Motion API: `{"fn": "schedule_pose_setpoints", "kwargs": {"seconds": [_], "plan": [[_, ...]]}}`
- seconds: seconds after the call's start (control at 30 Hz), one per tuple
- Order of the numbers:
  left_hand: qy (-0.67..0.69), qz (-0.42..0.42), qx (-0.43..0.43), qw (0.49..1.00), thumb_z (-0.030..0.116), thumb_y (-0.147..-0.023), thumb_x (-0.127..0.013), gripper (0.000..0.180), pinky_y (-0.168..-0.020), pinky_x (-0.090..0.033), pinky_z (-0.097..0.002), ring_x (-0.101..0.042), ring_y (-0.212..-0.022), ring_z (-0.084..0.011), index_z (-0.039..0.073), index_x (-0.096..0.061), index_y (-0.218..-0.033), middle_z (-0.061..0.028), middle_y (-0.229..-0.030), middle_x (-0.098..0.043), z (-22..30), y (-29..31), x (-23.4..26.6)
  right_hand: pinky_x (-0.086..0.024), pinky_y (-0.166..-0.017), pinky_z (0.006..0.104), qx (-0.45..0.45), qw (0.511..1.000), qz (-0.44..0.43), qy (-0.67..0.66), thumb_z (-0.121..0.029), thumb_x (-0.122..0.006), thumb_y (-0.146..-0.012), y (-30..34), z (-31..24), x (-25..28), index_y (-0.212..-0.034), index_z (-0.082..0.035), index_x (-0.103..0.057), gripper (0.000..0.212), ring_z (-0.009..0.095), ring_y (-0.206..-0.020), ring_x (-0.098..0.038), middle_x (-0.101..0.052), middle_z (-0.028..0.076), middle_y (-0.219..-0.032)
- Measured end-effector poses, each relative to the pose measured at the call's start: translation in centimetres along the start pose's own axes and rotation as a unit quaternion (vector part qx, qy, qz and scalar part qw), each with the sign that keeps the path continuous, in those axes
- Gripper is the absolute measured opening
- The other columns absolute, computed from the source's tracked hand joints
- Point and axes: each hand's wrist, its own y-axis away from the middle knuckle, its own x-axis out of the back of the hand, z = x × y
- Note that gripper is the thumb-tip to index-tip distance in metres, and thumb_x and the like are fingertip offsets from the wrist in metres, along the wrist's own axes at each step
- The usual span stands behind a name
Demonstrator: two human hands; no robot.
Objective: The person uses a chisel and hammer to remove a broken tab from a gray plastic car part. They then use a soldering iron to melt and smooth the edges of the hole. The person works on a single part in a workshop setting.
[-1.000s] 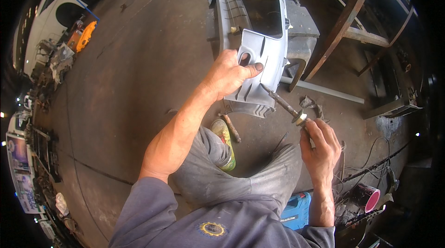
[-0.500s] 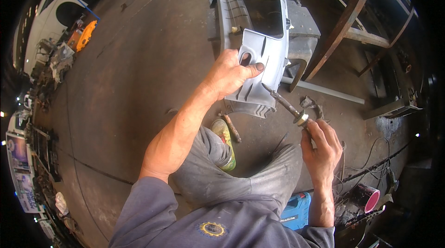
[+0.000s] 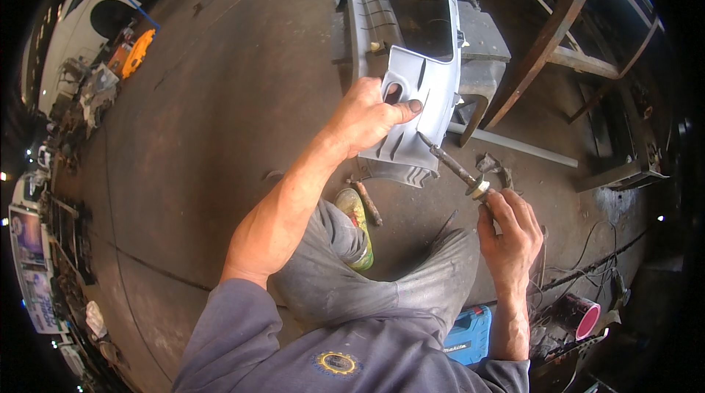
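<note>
My left hand (image 3: 374, 115) is closed on the end of a light grey plastic trim panel (image 3: 433, 88), thumb pressed on its face beside an oval hole. The panel has dark slits across it and stretches away from me. In my right hand (image 3: 510, 233) is a soldering iron (image 3: 459, 167), gripped by its handle, which my fingers mostly hide. Its dark tip points up and left and meets the panel's face just below my left thumb, at or very near one of the slits.
A dark grey stand (image 3: 481, 41) is beside the panel, and a rusty metal frame (image 3: 547, 44) rises at the right. A blue case (image 3: 468, 334) sits near my right forearm, with a pink-rimmed bucket (image 3: 587, 319) and loose cables further right. A short stick (image 3: 369, 204) lies by my shoe.
The panel and my left hand have shifted very slightly to the right in the picture. The soldering iron and my right hand stay almost where they were.
</note>
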Motion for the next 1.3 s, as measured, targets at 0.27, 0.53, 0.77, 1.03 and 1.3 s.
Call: {"fn": "schedule_pose_setpoints", "kwargs": {"seconds": [0.27, 0.53, 0.77, 1.03, 1.3], "plan": [[-0.006, -0.014, 0.016, 1.000, 0.017, -0.084, -0.073, 0.029, -0.079, -0.047, -0.0296, -0.059, -0.085, -0.0126, -0.002, -0.067, -0.105, -0.0065, -0.094, -0.070, 0.2, -0.1, 0.3, -0.052, -0.069, 0.0335, 0.009, 1.000, 0.027, -0.005, -0.001, -0.076, -0.067, 0.0, 0.0, 0.4, -0.099, -0.009, -0.068, 0.034, 0.024, -0.078, -0.064, -0.066, 0.007, -0.095], [-0.001, 0.006, -0.004, 1.000, 0.018, -0.084, -0.070, 0.025, -0.072, -0.046, -0.0341, -0.059, -0.075, -0.0176, -0.002, -0.069, -0.098, -0.0102, -0.085, -0.071, -0.4, -0.2, 0.0, -0.053, -0.071, 0.0339, 0.004, 1.000, 0.001, -0.005, -0.002, -0.075, -0.068, 0.0, 0.2, 0.1, -0.099, -0.009, -0.068, 0.033, 0.024, -0.080, -0.064, -0.066, 0.007, -0.096], [-0.016, 0.006, -0.013, 1.000, 0.020, -0.084, -0.071, 0.026, -0.071, -0.046, -0.0339, -0.059, -0.073, -0.0168, -0.002, -0.070, -0.097, -0.0101, -0.084, -0.071, -0.3, -0.1, 0.1, -0.053, -0.071, 0.0341, -0.001, 1.000, -0.004, -0.007, -0.003, -0.075, -0.068, -0.1, 0.2, 0.0, -0.100, -0.010, -0.068, 0.034, 0.024, -0.081, -0.064, -0.066, 0.006, -0.096], [0.004, 0.007, -0.012, 1.000, 0.019, -0.083, -0.072, 0.025, -0.071, -0.046, -0.0335, -0.059, -0.073, -0.0164, -0.002, -0.069, -0.096, -0.0098, -0.083, -0.070, -0.6, -0.3, -0.1, -0.052, -0.069, 0.0337, 0.024, 1.000, -0.001, 0.017, -0.003, -0.076, -0.067, -0.4, 0.6, 0.1, -0.099, -0.012, -0.068, 0.034, 0.022, -0.078, -0.064, -0.066, 0.005, -0.095], [-0.014, -0.006, 0.003, 1.000, 0.018, -0.084, -0.073, 0.028, -0.074, -0.047, -0.0314, -0.059, -0.078, -0.0144, -0.003, -0.068, -0.101, -0.0082, -0.089, -0.070, -0.2, -0.2, 0.1, -0.052, -0.067, 0.0338, 0.060, 0.997, -0.020, 0.033, -0.002, -0.077, -0.065, -1.5, 1.2, 0.7, -0.097, -0.013, -0.069, 0.035, 0.022, -0.076, -0.063, -0.066, 0.005, -0.095]]}}
